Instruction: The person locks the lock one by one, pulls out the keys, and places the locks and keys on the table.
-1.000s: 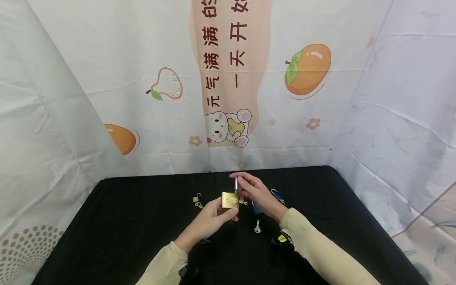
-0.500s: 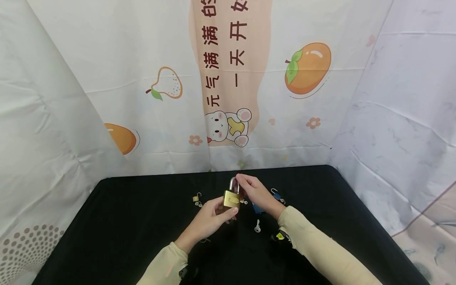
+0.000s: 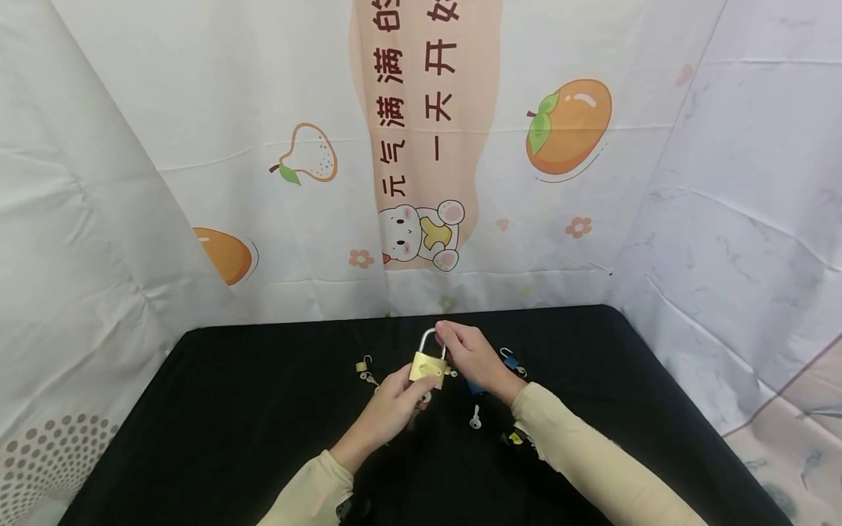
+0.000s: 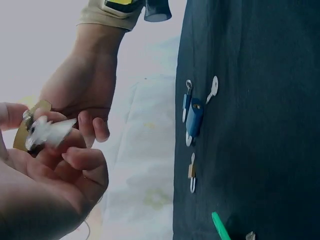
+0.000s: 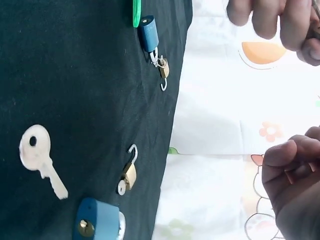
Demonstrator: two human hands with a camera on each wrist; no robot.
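Observation:
A gold padlock (image 3: 427, 367) is held up over the black table between both hands. My left hand (image 3: 384, 413) grips its body, thumb across the front. At the top, my right hand (image 3: 470, 356) pinches the silver shackle (image 3: 426, 338) on its right side. Both shackle legs come down to the body; whether they are latched cannot be told. In the left wrist view a silver key (image 4: 52, 132) sticks out from the padlock's underside among the left fingers. Only part of each hand shows in the right wrist view.
On the black cloth (image 3: 230, 424) lie a loose key (image 3: 476, 418), a small brass padlock (image 3: 361, 368) with keys, a larger blue padlock (image 5: 97, 220) and a small blue padlock (image 3: 510, 361). A green strip (image 5: 136, 12) lies near another blue padlock (image 5: 149, 34).
The shackle, seen edge-on at the right a second ago, now stands over the body with its loop facing me. The padlock has tilted, and its key shows below.

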